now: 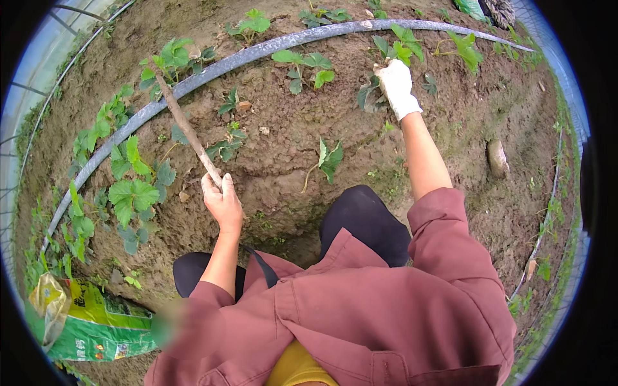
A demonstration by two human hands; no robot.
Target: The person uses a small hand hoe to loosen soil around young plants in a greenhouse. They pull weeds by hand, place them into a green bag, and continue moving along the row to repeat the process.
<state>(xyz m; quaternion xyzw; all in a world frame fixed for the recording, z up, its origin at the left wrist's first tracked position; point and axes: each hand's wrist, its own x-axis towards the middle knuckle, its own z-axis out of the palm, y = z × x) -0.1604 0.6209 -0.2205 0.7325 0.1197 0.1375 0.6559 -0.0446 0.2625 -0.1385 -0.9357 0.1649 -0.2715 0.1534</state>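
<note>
My bare left hand [223, 200] grips one end of a long wooden stick [186, 125]. The stick slants away to the upper left, crosses over a grey hose [251, 54] and ends among strawberry leaves [175, 54]. At the upper right, my right hand [397, 87] wears a white glove. Its fingers are closed at the base of a strawberry plant [405, 47], with fresh green leaves beyond them and darker, drooping leaves [370, 95] beside the glove. The fingertips are partly hidden by the hand. A leaf on a long stalk [330, 161] lies on the soil between my hands.
Several strawberry plants [133, 195] grow from the bare soil on both sides of the hose. A green and yellow printed plastic bag [108, 323] lies at the lower left. A stone-like lump [497, 159] sits at the right. Plastic sheeting [36, 62] borders the left side.
</note>
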